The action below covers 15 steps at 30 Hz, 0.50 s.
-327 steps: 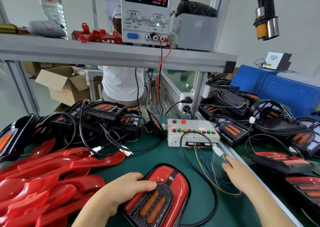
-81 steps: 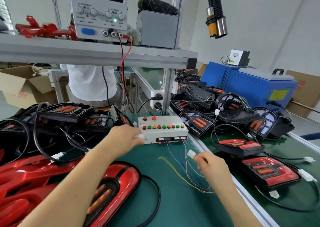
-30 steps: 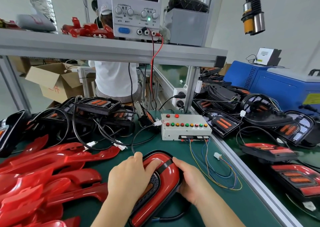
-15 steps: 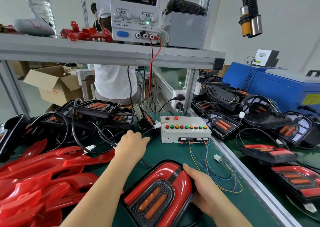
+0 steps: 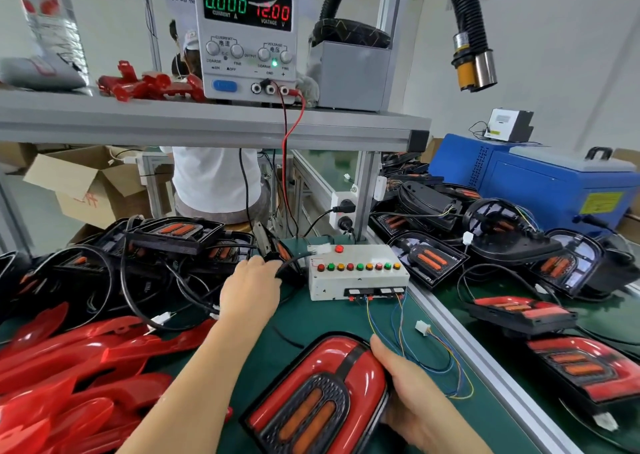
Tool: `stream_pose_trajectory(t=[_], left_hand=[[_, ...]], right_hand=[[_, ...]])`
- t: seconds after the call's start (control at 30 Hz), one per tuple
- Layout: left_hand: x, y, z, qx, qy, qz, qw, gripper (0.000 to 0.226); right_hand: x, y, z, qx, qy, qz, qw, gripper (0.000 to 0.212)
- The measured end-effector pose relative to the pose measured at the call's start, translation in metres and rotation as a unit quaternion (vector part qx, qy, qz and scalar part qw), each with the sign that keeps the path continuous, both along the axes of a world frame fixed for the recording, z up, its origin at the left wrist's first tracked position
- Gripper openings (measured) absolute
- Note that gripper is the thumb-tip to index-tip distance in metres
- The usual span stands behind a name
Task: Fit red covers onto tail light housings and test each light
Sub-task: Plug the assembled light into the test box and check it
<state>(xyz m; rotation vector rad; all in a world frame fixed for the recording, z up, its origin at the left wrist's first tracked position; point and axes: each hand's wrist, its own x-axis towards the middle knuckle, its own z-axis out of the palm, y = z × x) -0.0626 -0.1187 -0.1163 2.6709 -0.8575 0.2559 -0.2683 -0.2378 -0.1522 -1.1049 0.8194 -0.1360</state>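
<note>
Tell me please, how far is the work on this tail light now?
Done: the red cover sits on the tail light, which the right hand holds by its edge. In hand: the left hand reaches for a black cable beside the test box; the power supply reads zero current, so no test runs. Left: loose red covers and bare housings wait.

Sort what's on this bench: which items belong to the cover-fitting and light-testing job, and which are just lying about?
Job: tail light gripped by right hand; left hand at a black cable; button test box; white plug; power supply; red covers; uncovered housings.
Lying about: cardboard box; blue machine; black hose.
</note>
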Motion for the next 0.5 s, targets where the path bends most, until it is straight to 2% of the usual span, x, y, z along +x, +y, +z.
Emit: stream_pose_trajectory(t=[0.1, 0.23, 0.3, 0.43, 0.5], left_hand=[[-0.019, 0.011, 0.026, -0.099, 0.127, -0.092, 0.983, 0.034], [-0.045, 0.024, 0.036, -0.116, 0.308, -0.210, 0.921, 0.022], [-0.058, 0.029, 0.032, -0.114, 0.343, -0.219, 0.906, 0.023], [-0.073, 0.033, 0.006, -0.111, 0.341, -0.229, 0.905, 0.017], [-0.078, 0.035, -0.006, -0.139, 0.409, -0.214, 0.876, 0.009]], right_hand=[[-0.002, -0.006, 0.001, -0.005, -0.013, -0.027, 1.000, 0.045], [-0.003, -0.011, 0.003, -0.002, -0.010, -0.074, 0.997, 0.044], [-0.006, -0.014, 0.003, 0.002, -0.009, -0.093, 0.996, 0.048], [-0.013, -0.021, 0.001, -0.002, -0.014, -0.101, 0.995, 0.058], [-0.016, -0.022, 0.000, -0.014, -0.013, -0.115, 0.993, 0.058]])
